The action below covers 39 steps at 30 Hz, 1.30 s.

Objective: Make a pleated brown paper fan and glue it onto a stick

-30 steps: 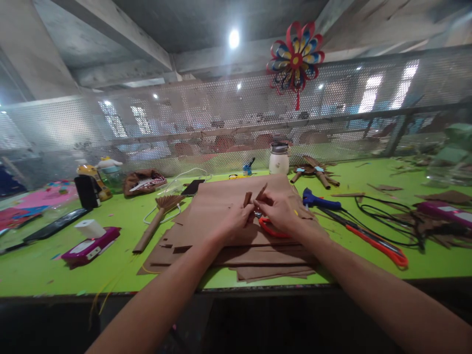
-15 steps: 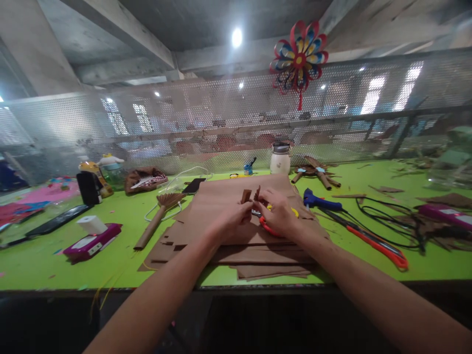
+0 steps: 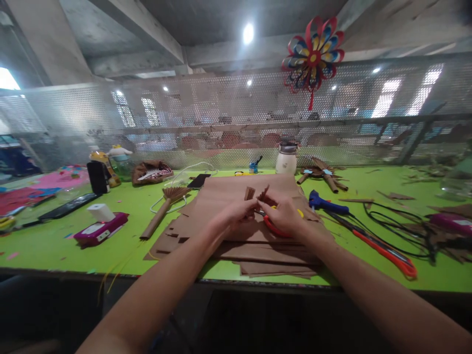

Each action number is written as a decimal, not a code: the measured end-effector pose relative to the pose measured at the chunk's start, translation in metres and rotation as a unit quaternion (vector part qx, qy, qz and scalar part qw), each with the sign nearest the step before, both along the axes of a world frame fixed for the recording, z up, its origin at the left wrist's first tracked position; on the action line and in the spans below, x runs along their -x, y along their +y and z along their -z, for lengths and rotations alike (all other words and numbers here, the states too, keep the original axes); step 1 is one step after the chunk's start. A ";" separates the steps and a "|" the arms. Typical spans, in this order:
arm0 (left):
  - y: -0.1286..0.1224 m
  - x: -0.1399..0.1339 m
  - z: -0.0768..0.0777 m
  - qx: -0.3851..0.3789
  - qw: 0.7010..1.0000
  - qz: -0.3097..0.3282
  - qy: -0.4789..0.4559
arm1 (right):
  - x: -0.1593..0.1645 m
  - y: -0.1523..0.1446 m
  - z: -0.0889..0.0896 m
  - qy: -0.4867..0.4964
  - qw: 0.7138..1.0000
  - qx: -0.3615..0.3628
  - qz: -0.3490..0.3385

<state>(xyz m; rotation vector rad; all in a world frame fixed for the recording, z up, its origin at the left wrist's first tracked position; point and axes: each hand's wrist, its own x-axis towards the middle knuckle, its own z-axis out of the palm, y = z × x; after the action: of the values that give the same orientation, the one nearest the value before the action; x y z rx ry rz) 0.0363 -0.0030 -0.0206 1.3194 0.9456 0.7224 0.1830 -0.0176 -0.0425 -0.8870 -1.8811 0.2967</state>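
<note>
Over a stack of brown kraft paper, my two hands are close together. My left hand is closed on a narrow, pleated piece of brown paper, whose folded end sticks up above the fingers. A second bit of brown paper rises from the pinched fingers of my right hand; whether both belong to one piece, I cannot tell. Scissors with red and yellow handles lie on the stack under my right hand, partly hidden by it.
To the right are a blue glue gun, an orange-handled tool and a black cable. On the left sit a paper fan with a rolled handle and a purple power strip. A jar stands behind the stack.
The whole view has shifted slightly, so things appear farther right. Both hands keep their hold on the brown paper, and the pleats at my left hand now show more plainly.
</note>
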 end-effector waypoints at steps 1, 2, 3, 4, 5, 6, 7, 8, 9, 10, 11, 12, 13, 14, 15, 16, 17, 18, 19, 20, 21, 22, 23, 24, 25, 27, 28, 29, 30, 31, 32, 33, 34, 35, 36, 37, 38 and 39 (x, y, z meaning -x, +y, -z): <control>-0.001 0.000 -0.001 -0.015 1.000 0.000 -0.002 | -0.001 0.002 0.000 0.038 0.999 0.031 -0.013; -0.002 0.000 -0.002 -0.027 1.000 0.002 -0.004 | -0.002 0.004 -0.001 0.073 0.995 0.063 -0.028; -0.003 0.000 -0.003 -0.035 0.999 0.005 -0.007 | -0.002 0.005 -0.002 0.105 0.989 0.095 -0.042; -0.003 0.000 -0.003 -0.036 0.999 0.010 -0.012 | -0.003 0.006 -0.002 0.134 0.981 0.126 -0.057; -0.002 0.001 -0.003 -0.030 0.999 0.015 -0.019 | -0.004 0.007 -0.003 0.160 0.972 0.157 -0.069; -0.001 0.002 -0.002 -0.020 0.999 0.022 -0.027 | -0.005 0.007 -0.004 0.186 0.962 0.186 -0.078; 0.001 0.003 -0.002 -0.007 0.999 0.032 -0.038 | -0.006 0.007 -0.005 0.210 0.951 0.213 -0.086; 0.003 0.004 -0.001 0.006 0.997 0.047 -0.053 | -0.007 0.007 -0.005 0.233 0.939 0.234 -0.093; 0.005 0.005 0.000 0.018 0.995 0.064 -0.072 | -0.008 0.007 -0.006 0.253 0.929 0.251 -0.103; 0.006 0.005 0.001 0.028 0.992 0.082 -0.092 | -0.009 0.007 -0.006 0.269 0.919 0.263 -0.117; 0.007 0.006 0.002 0.037 0.988 0.096 -0.113 | -0.010 0.008 -0.007 0.281 0.910 0.273 -0.134; 0.008 0.006 0.002 0.044 0.985 0.106 -0.132 | -0.011 0.008 -0.006 0.289 0.903 0.280 -0.151; 0.007 0.006 0.002 0.049 0.982 0.110 -0.147 | -0.012 0.009 -0.006 0.294 0.896 0.287 -0.166; 0.007 0.005 0.001 0.053 0.980 0.110 -0.160 | -0.013 0.009 -0.006 0.297 0.891 0.293 -0.178; 0.005 0.005 0.000 0.054 0.978 0.108 -0.170 | -0.014 0.010 -0.006 0.299 0.887 0.297 -0.189; 0.003 0.005 -0.001 0.053 0.977 0.105 -0.178 | -0.015 0.009 -0.007 0.302 0.883 0.300 -0.198; 0.002 0.004 -0.003 0.050 0.976 0.103 -0.184 | -0.015 0.009 -0.008 0.305 0.880 0.301 -0.204; 0.000 0.004 -0.005 0.046 0.976 0.102 -0.188 | -0.016 0.008 -0.009 0.310 0.877 0.302 -0.210; -0.001 0.004 -0.006 0.039 0.976 0.102 -0.191 | -0.016 0.007 -0.010 0.315 0.874 0.302 -0.216; -0.002 0.005 -0.007 0.029 0.976 0.101 -0.192 | -0.016 0.006 -0.012 0.321 0.870 0.301 -0.221; -0.003 0.005 -0.008 0.020 0.976 0.101 -0.192 | -0.017 0.005 -0.013 0.327 0.867 0.300 -0.227; -0.003 0.005 -0.008 0.011 0.977 0.099 -0.190 | -0.017 0.004 -0.015 0.334 0.864 0.297 -0.233; -0.003 0.005 -0.008 0.002 0.978 0.095 -0.185 | -0.017 0.004 -0.015 0.340 0.861 0.293 -0.238; -0.003 0.005 -0.008 -0.007 0.980 0.088 -0.177 | -0.018 0.004 -0.016 0.344 0.860 0.289 -0.240; -0.002 0.005 -0.008 -0.015 0.983 0.080 -0.166 | -0.018 0.004 -0.016 0.347 0.861 0.285 -0.238; -0.002 0.005 -0.007 -0.028 0.987 0.065 -0.145 | -0.019 0.005 -0.015 0.345 0.870 0.271 -0.224; -0.002 0.005 -0.007 -0.036 0.988 0.061 -0.138 | -0.019 0.005 -0.015 0.339 0.877 0.263 -0.217; -0.003 0.005 -0.007 -0.044 0.988 0.060 -0.134 | -0.019 0.005 -0.014 0.332 0.884 0.253 -0.210; -0.003 0.004 -0.007 -0.051 0.988 0.062 -0.132 | -0.019 0.005 -0.014 0.325 0.890 0.245 -0.205; -0.004 0.004 -0.008 -0.056 0.988 0.063 -0.131 | -0.018 0.004 -0.013 0.319 0.896 0.236 -0.200; -0.005 0.004 -0.008 -0.061 0.988 0.064 -0.130 | -0.018 0.004 -0.013 0.314 0.900 0.231 -0.195; -0.006 0.003 -0.008 -0.063 0.988 0.064 -0.128 | -0.017 0.003 -0.014 0.311 0.903 0.227 -0.189; -0.007 0.003 -0.009 -0.063 0.988 0.063 -0.124 | -0.016 0.002 -0.014 0.311 0.906 0.224 -0.181; -0.007 0.002 -0.009 -0.060 0.989 0.064 -0.121 | -0.015 0.002 -0.015 0.313 0.907 0.222 -0.173; -0.007 0.002 -0.009 -0.058 0.989 0.065 -0.119 | -0.015 0.002 -0.015 0.316 0.907 0.222 -0.165; -0.007 0.002 -0.008 -0.055 0.989 0.068 -0.118 | -0.015 0.002 -0.016 0.321 0.907 0.222 -0.157; -0.007 0.002 -0.008 -0.051 0.989 0.071 -0.119 | -0.015 0.002 -0.017 0.325 0.906 0.223 -0.151; -0.007 0.002 -0.007 -0.048 0.989 0.074 -0.122 | -0.015 0.003 -0.017 0.328 0.905 0.223 -0.150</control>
<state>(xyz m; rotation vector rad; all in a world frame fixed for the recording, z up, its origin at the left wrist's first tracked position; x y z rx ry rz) 0.0347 -0.0095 -0.0133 1.3344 0.6176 0.8001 0.1976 -0.0150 -0.0256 -0.6613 -1.3136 1.1094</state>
